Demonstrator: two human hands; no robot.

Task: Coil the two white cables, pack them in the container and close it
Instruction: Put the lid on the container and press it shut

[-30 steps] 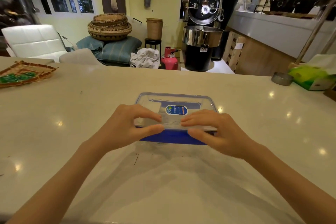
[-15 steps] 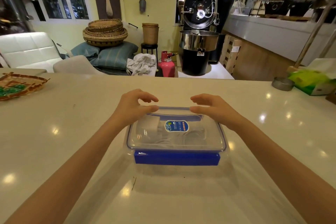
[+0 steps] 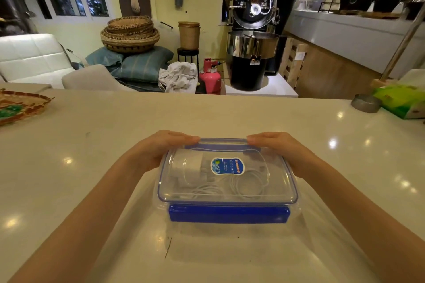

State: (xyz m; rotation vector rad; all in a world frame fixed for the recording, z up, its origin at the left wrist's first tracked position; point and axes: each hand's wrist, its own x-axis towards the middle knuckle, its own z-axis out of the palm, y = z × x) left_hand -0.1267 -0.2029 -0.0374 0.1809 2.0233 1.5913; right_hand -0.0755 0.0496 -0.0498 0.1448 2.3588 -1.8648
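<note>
Both hands are on the far edge of the lid (image 3: 230, 190). Our left hand (image 3: 158, 151) wraps the far-left corner with its fingers (image 3: 181, 138) curled over the rim; our right hand (image 3: 279, 149) does the same at the far-right corner, fingers (image 3: 259, 138) laid along the far rim. Fingertips of the two hands are apart, with a bare stretch of rim between them. Both are grasping the lid, not released.

The lid sits on the container (image 3: 230, 227), which rests on the counter (image 3: 92, 167) right in front of us, near centre. The blue latch (image 3: 227, 213) on the near side is folded down against the wall. We cannot tell how the far latch stands; the hands cover it.

Through the clear lid we see the white cables (image 3: 230, 187) coiled in loops on the bottom, plus a white plug block (image 3: 195, 164) at the left. An oval blue label (image 3: 227, 165) is stuck on the lid centre.

Container is a clear plastic rectangle with rounded corners; the lid has a blue seal line round its edge. The counter is glossy pale stone with light spots on it, and bare on all sides of the container.

Far left edge: a woven tray (image 3: 20, 108). Far right: a small grey metal dish (image 3: 365, 103) just beside a green tissue box (image 3: 402, 101). All are well apart from the container.
</note>
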